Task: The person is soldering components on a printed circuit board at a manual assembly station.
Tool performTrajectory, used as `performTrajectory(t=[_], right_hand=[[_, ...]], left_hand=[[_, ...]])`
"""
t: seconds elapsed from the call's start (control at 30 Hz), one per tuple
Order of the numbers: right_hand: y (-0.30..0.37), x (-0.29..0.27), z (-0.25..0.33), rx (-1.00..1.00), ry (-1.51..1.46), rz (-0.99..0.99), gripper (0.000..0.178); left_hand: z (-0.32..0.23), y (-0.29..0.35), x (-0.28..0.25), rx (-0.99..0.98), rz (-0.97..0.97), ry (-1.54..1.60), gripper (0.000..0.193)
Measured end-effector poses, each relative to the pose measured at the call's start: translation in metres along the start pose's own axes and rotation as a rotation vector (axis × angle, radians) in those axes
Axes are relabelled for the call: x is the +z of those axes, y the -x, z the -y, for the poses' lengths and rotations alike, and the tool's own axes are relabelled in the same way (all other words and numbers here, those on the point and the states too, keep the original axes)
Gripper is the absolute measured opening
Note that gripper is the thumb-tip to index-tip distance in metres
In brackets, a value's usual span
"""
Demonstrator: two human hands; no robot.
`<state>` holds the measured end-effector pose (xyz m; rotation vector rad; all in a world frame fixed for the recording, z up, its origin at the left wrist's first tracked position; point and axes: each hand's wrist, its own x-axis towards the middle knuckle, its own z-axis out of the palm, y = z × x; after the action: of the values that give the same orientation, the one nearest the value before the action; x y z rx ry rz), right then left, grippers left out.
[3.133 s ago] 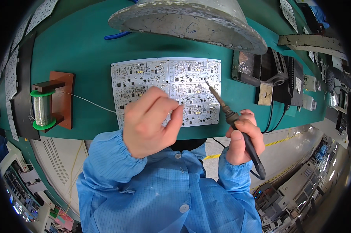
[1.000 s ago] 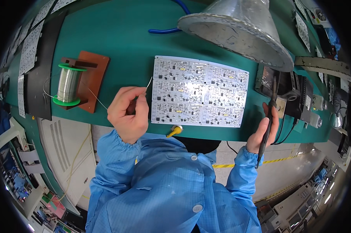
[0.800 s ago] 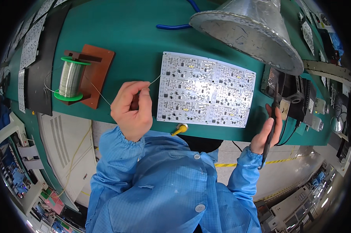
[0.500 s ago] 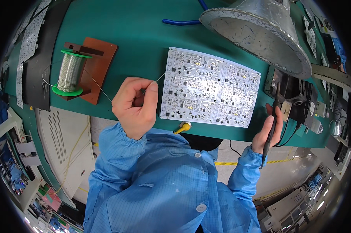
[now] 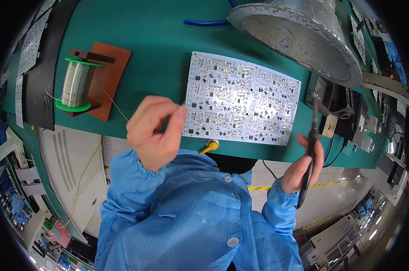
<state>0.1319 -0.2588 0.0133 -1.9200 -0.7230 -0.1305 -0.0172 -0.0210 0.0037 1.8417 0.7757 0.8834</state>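
Note:
My left hand (image 5: 153, 133) is closed in a pinch at the left edge of a white circuit board panel (image 5: 219, 95). Solder wire (image 5: 115, 106) runs to this hand from a green-flanged spool (image 5: 76, 84) on a brown holder (image 5: 116, 67). The wire's end beyond my fingertips is hard to make out. In my right hand (image 5: 299, 169), right of the panel's lower corner, a black soldering iron (image 5: 311, 156) is gripped by its handle. Its tip points away from me, beside the iron stand (image 5: 324, 92), apart from the panel.
A grey metal funnel hood (image 5: 299, 43) overhangs the panel's far right side. A blue tube (image 5: 206, 22) lies at the back of the green table (image 5: 159, 49). A yellow plug (image 5: 210, 147) sits at the front edge. More boards (image 5: 35, 43) stand on the far left.
My right hand has moved toward me and left, carrying the soldering iron away from its stand. My left hand has lowered slightly, still pinched. The whole view has shifted a little.

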Motion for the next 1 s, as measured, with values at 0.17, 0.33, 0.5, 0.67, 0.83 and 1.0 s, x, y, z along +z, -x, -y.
performTrajectory(t=[0.17, 0.33, 0.5, 0.67, 0.83, 1.0], right_hand=[[0.000, 0.016, 0.025, -0.221, -0.092, 0.207, 0.033], [-0.011, 0.032, 0.041, -0.286, -0.198, 0.329, 0.026], [-0.016, 0.043, 0.044, -0.299, -0.253, 0.293, 0.020], [-0.017, 0.044, 0.045, -0.271, -0.186, 0.345, 0.022], [-0.018, 0.045, 0.047, -0.267, -0.176, 0.351, 0.022], [-0.018, 0.046, 0.048, -0.286, -0.163, 0.345, 0.021]], left_hand=[[-0.014, 0.013, 0.007, 0.144, 0.143, 0.017, 0.017], [-0.011, 0.017, 0.016, 0.152, 0.132, 0.008, 0.017], [-0.009, 0.016, 0.016, 0.149, 0.107, 0.014, 0.017], [-0.007, 0.016, 0.017, 0.155, 0.131, 0.017, 0.018], [-0.006, 0.015, 0.017, 0.162, 0.146, 0.007, 0.018], [-0.008, 0.014, 0.018, 0.191, 0.143, -0.028, 0.017]])
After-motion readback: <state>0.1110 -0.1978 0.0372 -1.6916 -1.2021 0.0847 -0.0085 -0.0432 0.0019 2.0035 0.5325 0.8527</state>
